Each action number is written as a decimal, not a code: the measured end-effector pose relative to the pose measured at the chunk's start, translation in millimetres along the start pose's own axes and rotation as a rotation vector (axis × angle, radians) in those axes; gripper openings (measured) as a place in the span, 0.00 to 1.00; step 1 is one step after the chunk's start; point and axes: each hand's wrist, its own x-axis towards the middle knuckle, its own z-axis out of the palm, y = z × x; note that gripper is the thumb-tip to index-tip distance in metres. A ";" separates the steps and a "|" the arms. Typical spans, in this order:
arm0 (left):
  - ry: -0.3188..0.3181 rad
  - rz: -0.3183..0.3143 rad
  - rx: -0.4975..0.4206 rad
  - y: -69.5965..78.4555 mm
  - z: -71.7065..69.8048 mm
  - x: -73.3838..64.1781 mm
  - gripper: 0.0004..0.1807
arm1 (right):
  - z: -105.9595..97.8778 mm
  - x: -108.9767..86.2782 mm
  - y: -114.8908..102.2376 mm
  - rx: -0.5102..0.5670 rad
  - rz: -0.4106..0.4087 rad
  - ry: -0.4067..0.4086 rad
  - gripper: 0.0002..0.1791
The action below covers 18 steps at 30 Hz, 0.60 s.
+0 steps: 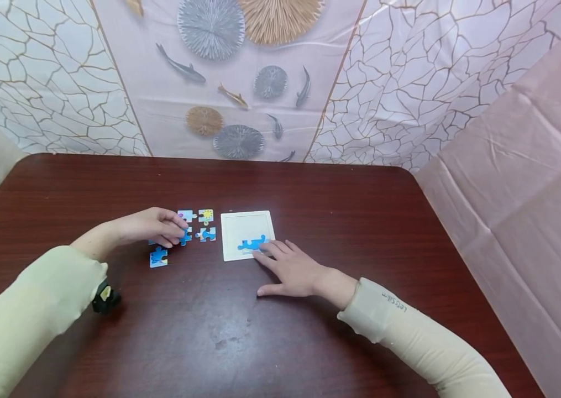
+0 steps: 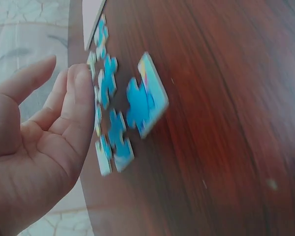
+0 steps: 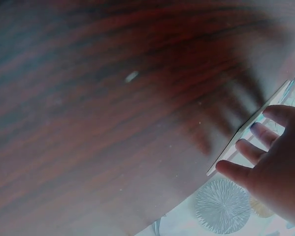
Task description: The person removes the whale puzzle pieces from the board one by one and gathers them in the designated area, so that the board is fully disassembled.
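Observation:
My left hand (image 1: 153, 225) is over a group of loose jigsaw pieces, its fingers loosely bent and nothing visible between them. In the left wrist view, a blue piece with a light edge (image 2: 152, 101) lies apart from the others. A piece with a yellow sun (image 1: 206, 215) and a blue piece (image 1: 206, 235) lie right of that hand. The square white puzzle tray (image 1: 247, 224) holds joined blue pieces (image 1: 252, 243) along its near side. My right hand (image 1: 295, 272) spreads its fingers over the tray's near right corner, fingertips at the blue pieces; whether they touch is unclear.
The dark reddish-brown table (image 1: 360, 221) runs back to a patterned cloth backdrop (image 1: 240, 83). A black device (image 1: 106, 297) is at the left sleeve's cuff. Pale cloth (image 1: 524, 182) hangs along the right side.

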 end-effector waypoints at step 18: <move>-0.048 0.048 -0.042 29.2 36.4 39.1 0.22 | -0.1 -3.7 10.5 0.066 0.036 0.015 0.46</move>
